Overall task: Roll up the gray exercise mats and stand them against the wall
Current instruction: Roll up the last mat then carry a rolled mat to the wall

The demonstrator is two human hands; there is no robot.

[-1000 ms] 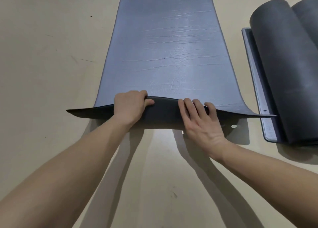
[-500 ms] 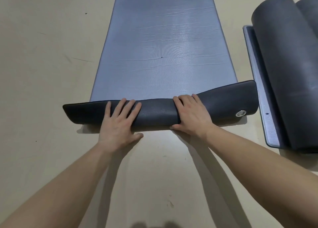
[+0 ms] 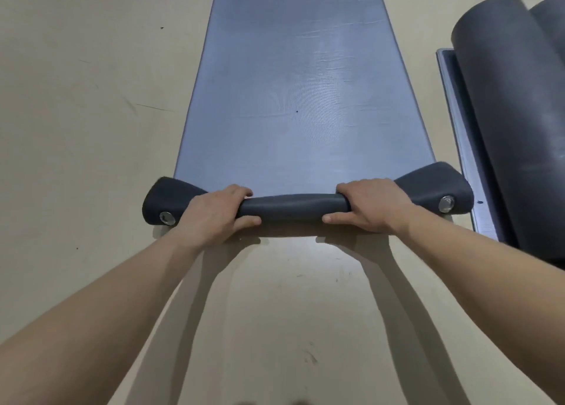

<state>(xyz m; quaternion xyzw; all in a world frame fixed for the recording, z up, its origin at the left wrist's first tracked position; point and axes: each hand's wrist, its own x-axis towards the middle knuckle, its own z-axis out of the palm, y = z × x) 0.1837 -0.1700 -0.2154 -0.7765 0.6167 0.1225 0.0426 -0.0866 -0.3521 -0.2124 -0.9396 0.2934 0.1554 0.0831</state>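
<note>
Nearest, at 6 o'clock, bare floor (image 3: 284, 313), w/ both arms reaching fwd over it. Left hand (image 3: 214, 213) and right hand (image 3: 371, 206) each wrap the roll (image 3: 293, 206). Fingers are curled over its top and thumbs tucked along the near side, tips pointing at each other.

The roll is the near end of the gray mat (image 3: 293, 98), only a turn or so thick. It's tight in the ctr btwn the hands but flares loose at both ends, at 9 and 3 o'clock. A metal eyelet (image 3: 167, 218) shows in each corner there. The rest of the gray mat lies flat on the floor, running to 12 o'clock and out of frame.

Handling, my read: soft foam, light, bends w/o effort. The flared ends suggest it springs back and will unroll if let go. The surface looks finely textured, so prob. grippy, not slick. Best hold is hands wider apart, nearer the ends, palms pressing down and fwd so the roll tightens evenly. Once rolled, clasp it round the middle to stand it.

Farther off, at 2 o'clock, two rolled mats (image 3: 504, 114) lie side by side on a flat sheet (image 3: 458, 129). That may be another mat's tail, but the edge view is too poor to be sure. No wall in view.
</note>
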